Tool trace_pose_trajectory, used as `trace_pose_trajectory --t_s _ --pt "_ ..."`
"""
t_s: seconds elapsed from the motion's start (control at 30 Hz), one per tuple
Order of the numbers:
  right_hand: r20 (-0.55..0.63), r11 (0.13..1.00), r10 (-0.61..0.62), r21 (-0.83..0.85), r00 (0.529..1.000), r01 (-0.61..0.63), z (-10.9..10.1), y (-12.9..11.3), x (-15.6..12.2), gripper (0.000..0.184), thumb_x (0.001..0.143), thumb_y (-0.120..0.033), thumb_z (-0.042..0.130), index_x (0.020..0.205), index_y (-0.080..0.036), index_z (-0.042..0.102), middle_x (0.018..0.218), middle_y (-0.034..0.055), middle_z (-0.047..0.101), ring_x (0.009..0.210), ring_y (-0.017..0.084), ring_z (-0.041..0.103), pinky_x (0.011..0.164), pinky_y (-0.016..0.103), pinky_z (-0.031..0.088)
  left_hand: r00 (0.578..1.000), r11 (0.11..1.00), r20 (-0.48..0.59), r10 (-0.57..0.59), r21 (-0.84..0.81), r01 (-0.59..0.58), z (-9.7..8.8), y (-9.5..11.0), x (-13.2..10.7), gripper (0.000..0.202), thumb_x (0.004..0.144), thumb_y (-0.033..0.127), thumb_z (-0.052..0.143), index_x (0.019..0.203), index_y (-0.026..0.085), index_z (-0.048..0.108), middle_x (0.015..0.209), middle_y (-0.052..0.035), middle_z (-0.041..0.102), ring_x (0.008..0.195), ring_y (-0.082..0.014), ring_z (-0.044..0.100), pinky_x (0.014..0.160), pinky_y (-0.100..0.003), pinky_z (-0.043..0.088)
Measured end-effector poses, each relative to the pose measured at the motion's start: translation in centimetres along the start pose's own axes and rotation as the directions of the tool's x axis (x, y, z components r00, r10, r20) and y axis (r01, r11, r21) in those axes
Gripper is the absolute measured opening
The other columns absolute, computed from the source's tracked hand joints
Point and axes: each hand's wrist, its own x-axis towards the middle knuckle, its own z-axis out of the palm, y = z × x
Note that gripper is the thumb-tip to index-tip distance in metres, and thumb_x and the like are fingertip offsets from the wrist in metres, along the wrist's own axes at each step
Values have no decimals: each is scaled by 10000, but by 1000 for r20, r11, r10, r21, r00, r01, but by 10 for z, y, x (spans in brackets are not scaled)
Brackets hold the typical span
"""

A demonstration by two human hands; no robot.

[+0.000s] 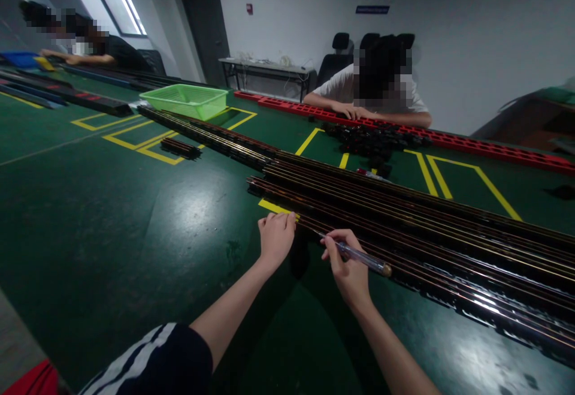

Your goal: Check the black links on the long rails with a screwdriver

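Observation:
My right hand [348,266] is wrapped around a screwdriver [363,258] with a clear purple-tinted handle and a gold-coloured end cap. Its thin shaft points left, to the near end of a long black strip [386,254] with copper-coloured lines. At that end my left hand [276,239] is closed, its bent fingers pressed on the strip beside yellow tape; the fingertips are partly hidden. Beyond both hands lies a bundle of similar long strips [359,194], side by side and running off to the right.
A green basket [186,100] stands behind more strips [202,134]. One short dark piece [180,147] lies at left. Across the green table [112,233], a person [372,92] leans over a red rack [471,141] near a pile of black parts [371,140]. Another person [103,47] works far left.

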Motion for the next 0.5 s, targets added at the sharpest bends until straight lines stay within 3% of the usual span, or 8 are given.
trace_pose_trajectory --t_s 0.4,0.5 --pt "27 999 30 -31 999 -29 -11 8 -2 170 835 -364 534 826 -195 524 736 21 631 521 114 563 479 228 437 994 990 -106 -30 136 45 2 0 -3 320 927 297 346 774 176 601 895 -68 655 896 -258 515 781 -400 359" --pt "19 999 32 -42 999 -32 -15 10 -3 169 837 -363 533 832 -194 527 724 19 632 526 117 566 493 233 439 985 996 -169 -31 81 45 4 -2 -2 240 916 296 373 839 181 569 907 -74 633 877 -254 516 765 -394 384"
